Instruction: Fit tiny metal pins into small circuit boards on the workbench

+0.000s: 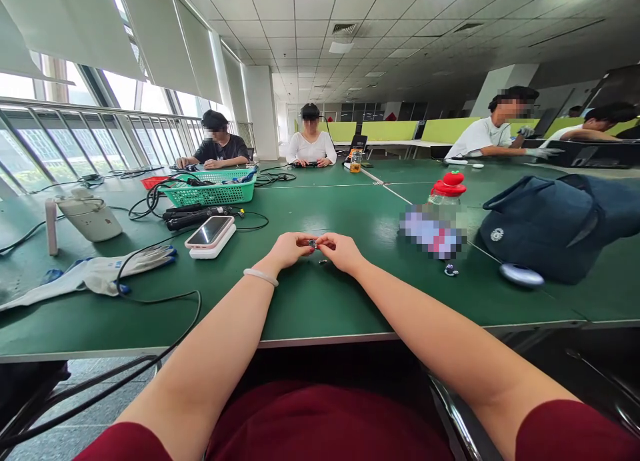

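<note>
My left hand (294, 249) and my right hand (340, 251) meet fingertip to fingertip above the green tabletop, both closed in a pinch. Between them sits a small dark metallic piece (313, 244), too small for me to name its kind. Another small dark, shiny piece (323, 262) lies on the table just below the fingers. A pale bracelet (261, 276) circles my left wrist.
Left of my hands lie a phone (210, 232), work gloves (120, 269) and loose black cables. A green basket (213, 194) stands behind them. To the right are a red-topped bottle (449, 186) and a dark blue bag (540, 228). Several people sit around the table.
</note>
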### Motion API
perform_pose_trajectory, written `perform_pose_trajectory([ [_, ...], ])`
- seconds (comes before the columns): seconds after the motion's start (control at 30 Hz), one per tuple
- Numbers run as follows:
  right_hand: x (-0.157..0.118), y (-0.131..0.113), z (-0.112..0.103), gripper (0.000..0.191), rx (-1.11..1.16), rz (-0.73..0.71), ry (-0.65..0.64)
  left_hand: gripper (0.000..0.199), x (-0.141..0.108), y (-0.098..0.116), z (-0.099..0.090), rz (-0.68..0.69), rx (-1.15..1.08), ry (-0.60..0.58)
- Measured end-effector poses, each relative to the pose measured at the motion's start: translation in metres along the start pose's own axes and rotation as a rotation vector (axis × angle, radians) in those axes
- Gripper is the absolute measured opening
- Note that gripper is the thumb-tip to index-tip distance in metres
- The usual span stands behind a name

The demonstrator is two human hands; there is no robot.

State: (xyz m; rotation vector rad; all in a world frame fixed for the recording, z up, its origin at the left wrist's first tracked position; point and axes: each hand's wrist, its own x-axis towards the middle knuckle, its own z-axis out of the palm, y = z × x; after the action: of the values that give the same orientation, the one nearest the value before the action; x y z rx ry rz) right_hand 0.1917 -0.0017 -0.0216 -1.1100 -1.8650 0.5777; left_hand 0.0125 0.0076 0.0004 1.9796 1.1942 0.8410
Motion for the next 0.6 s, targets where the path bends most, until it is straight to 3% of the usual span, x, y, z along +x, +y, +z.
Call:
perform_pose_trajectory([
  [0.6, 0.001, -0.001, -0.001, 0.014, 0.115, 0.079, 0.040, 0.039, -0.004, 0.012, 0.000, -0.011, 0.119, 0.062],
])
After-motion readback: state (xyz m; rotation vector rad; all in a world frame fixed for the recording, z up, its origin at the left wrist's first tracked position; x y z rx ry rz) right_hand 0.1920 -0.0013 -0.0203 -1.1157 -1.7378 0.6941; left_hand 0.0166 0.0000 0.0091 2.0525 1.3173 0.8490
